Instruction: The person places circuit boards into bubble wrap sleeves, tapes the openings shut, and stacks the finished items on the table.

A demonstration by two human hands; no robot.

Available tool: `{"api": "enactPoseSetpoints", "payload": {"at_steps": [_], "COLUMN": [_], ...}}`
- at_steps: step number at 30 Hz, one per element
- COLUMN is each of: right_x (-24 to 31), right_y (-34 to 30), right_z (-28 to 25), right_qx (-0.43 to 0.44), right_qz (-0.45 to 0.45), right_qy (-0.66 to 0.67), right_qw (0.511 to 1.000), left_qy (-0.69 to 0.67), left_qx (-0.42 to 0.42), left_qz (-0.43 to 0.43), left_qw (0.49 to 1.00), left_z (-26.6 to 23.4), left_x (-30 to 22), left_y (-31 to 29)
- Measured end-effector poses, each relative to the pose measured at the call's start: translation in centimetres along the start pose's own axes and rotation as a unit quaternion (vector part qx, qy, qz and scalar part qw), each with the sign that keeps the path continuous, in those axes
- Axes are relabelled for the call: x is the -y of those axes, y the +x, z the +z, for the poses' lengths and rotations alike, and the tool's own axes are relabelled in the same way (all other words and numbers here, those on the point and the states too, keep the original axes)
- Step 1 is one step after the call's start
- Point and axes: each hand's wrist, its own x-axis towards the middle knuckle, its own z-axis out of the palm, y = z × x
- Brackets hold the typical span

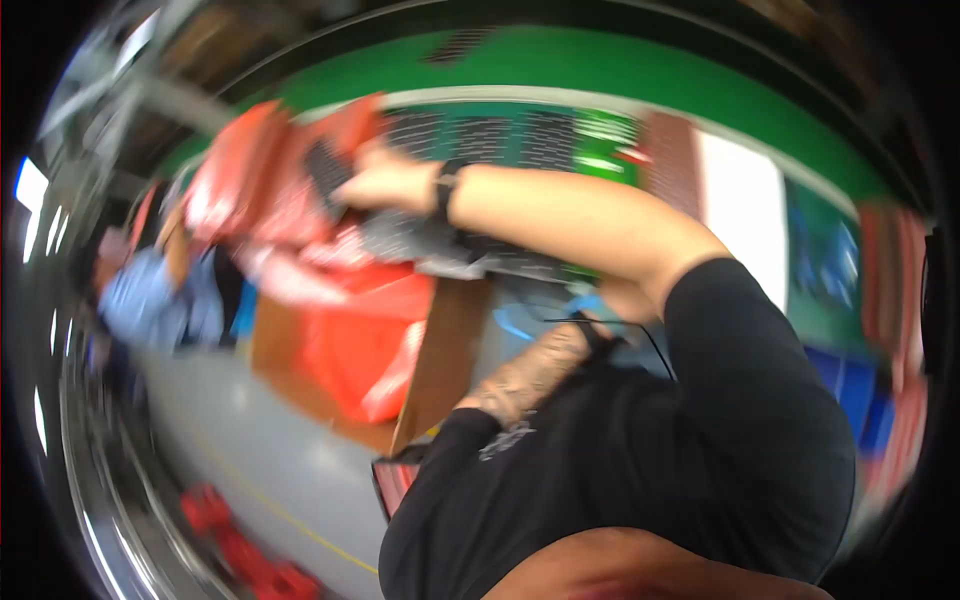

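Red plastic packages [290, 190], blurred, lie heaped in an open cardboard box [445, 355].

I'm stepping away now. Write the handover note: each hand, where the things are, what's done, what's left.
Picture is motion-blurred, so details are limited.
Right hand: reached out across the body, gripping a red bag held up above the box.
Left hand: hidden behind the right arm; only the tattooed forearm shows, angled up toward the tray.
Things: open cardboard box below, with more red bags inside.
Done: some bags lie in the box.
Left: the held bag is in the air, not set down.
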Motion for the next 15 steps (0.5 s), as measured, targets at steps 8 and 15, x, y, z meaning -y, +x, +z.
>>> {"api": "enactPoseSetpoints", "payload": {"at_steps": [8, 15], "right_x": [2.0, -10.0], "right_y": [-36.6, -63.9], "right_z": [-16.6, -28.1], "right_qx": [0.221, -0.613], "right_qz": [-0.104, 0.258], "right_qy": [0.115, 0.019], "right_qw": [0.963, 0.746], "left_qy": [-0.211, -0.292], "left_qx": [-0.047, 0.0], "left_qz": [-0.126, -0.226], "left_qw": [0.968, 0.929], "left_z": [-7.7, -9.2], "left_x": [-1.7, -4.6], "left_y": [3.1, 5.2]}}
